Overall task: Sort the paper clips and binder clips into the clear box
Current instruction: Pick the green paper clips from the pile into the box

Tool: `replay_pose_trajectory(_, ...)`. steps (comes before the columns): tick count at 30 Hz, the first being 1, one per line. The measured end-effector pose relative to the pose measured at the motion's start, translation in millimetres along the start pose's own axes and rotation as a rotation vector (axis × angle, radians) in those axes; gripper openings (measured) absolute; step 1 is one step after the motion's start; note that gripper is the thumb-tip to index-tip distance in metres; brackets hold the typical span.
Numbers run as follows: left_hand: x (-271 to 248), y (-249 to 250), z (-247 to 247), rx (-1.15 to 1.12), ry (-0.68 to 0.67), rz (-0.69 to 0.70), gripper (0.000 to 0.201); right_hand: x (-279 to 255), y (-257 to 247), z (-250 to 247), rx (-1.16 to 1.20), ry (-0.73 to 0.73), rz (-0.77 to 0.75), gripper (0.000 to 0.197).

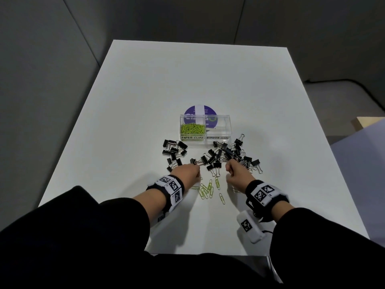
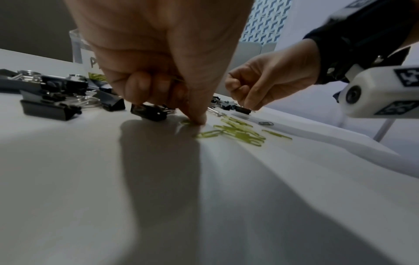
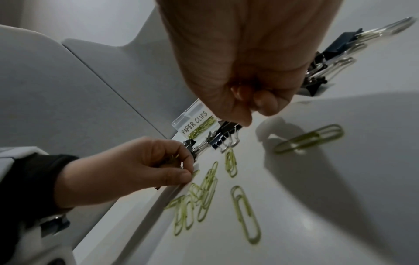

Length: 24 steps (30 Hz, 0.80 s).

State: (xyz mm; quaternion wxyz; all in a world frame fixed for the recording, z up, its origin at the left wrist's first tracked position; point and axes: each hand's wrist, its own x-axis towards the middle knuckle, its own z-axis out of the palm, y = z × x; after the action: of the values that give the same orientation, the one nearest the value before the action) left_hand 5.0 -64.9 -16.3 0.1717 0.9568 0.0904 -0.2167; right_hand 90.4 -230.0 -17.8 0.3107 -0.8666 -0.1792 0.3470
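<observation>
While both hands' fingers pinch green paper clips [image 1: 205, 189], bare table [image 1: 198, 80] stretches beyond.

Yellow-green is seen on the paper clips [image 1: 208, 189] scattered on the white table [image 1: 208, 80], and on those in the clear box [image 1: 205, 128]. The binder clips [image 1: 229, 153] are coloured black, with silver wire handles. Black handwritten lettering is carried on the box's white labels [image 1: 205, 137]. A purple round disc [image 1: 200, 115] is crossed by a white stripe. Black-and-white square patterns are borne on the wristbands [image 1: 169, 185], above black sleeves [image 1: 83, 226].
</observation>
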Motion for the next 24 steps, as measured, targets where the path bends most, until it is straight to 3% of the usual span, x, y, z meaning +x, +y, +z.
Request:
replay_pose_trajectory(3, -2, 1, 0, -0.022, -0.022, 0.008, 0.022, -5, 0, -10, -0.223, 0.013, -0.035, 0.026)
replay_pose_trajectory(5, -3, 0, 1, -0.036, -0.035, 0.017, 0.023, -12, 2, -18, -0.455, -0.044, -0.012, 0.016)
replay_pose_trajectory(8, -6, -2, 0, -0.121, -0.045, 0.016, 0.022, -18, 16, -18, -0.632, -0.116, 0.035, 0.026)
replay_pose_trajectory(13, -12, -7, -1, -0.198, -0.076, 0.044, 0.031, -18, 22, -11, -0.527, -0.170, 0.025, 0.009)
replay_pose_trajectory(22, -20, -9, 0, -0.253, -0.083, 0.055, 0.027, -22, 14, -4, -0.321, -0.079, -0.064, 0.003)
replay_pose_trajectory(24, -22, -8, 0, -0.281, -0.084, 0.039, 0.027, -21, 12, -5, -0.302, -0.082, -0.044, 0.015)
